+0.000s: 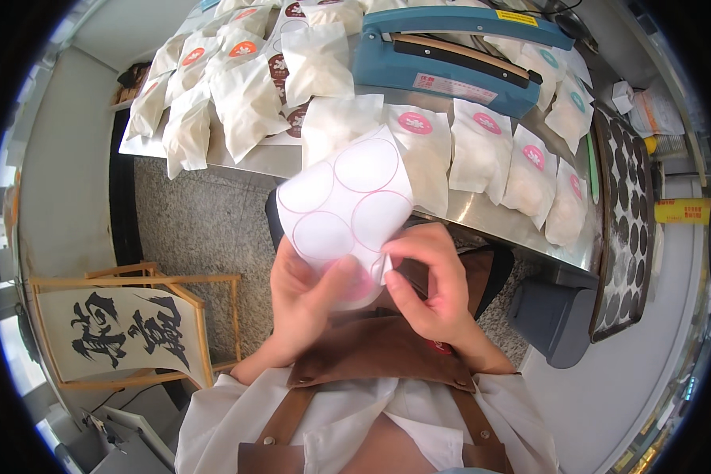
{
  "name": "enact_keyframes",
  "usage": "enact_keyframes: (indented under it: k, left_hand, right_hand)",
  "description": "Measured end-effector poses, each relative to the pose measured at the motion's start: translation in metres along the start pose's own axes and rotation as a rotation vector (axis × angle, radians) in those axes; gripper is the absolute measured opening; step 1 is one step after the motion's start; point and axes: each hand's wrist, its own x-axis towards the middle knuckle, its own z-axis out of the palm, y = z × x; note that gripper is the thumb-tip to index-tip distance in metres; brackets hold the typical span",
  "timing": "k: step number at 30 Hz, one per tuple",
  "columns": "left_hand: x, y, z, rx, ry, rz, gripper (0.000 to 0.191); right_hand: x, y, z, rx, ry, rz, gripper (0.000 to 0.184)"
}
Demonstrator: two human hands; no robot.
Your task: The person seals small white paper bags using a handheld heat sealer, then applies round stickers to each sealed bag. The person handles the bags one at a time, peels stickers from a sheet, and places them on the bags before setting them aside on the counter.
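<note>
A curled sheet of round stickers (345, 204) is up in front of my apron, mostly bare circles outlined in pink, with a pink sticker near its lower end. My left hand (308, 290) grips that lower end, thumb across the front. Thumb and forefinger of my right hand (429, 278) pinch a small folded piece at the sheet's lower right edge; whether it is a sticker or backing I cannot tell. Just behind the sheet stands a white paper bag (338, 121) with no sticker visible. Beside it, several filled bags (423, 160) bear pink round stickers.
A blue impulse sealer (450, 65) stands on the steel table (474, 213). More filled bags (243, 101) lie at the left, over sheets of dark stickers (297, 121). At right are a floured baking tray (621, 225), a green utensil (592, 169) and a grey bin (551, 323).
</note>
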Motion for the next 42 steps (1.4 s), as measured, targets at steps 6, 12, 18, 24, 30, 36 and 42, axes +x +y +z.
enact_keyframes:
  k: [6,12,18,24,30,36,42]
  left_hand:
    - [0.003,0.011,-0.019,-0.062,0.021,-0.167,0.048]
    - [0.002,0.010,-0.041,-0.142,0.016,-0.271,0.046]
    - [0.012,0.018,-0.095,-0.068,-0.144,-0.265,0.031]
    - [0.037,0.012,-0.129,0.383,0.031,0.075,0.017]
    - [0.074,0.039,-0.133,0.332,-0.090,0.002,0.024]
    - [0.129,0.047,-0.108,0.767,-0.324,-0.022,0.037]
    - [0.172,0.032,-0.087,0.868,-0.216,-0.246,0.049]
  right_hand:
    - [0.017,-0.002,-0.007,-0.021,-0.273,0.008,0.026]
    - [0.025,-0.006,-0.003,-0.070,-0.266,-0.046,0.019]
    - [0.034,-0.005,-0.019,0.398,-0.122,0.055,0.015]
    - [0.066,0.025,-0.039,0.495,0.003,0.047,0.024]
    - [0.088,0.039,-0.043,0.452,0.104,0.140,0.026]
    - [0.100,0.052,-0.039,0.596,0.187,0.247,0.023]
    - [0.105,0.062,-0.027,0.566,0.102,0.384,0.022]
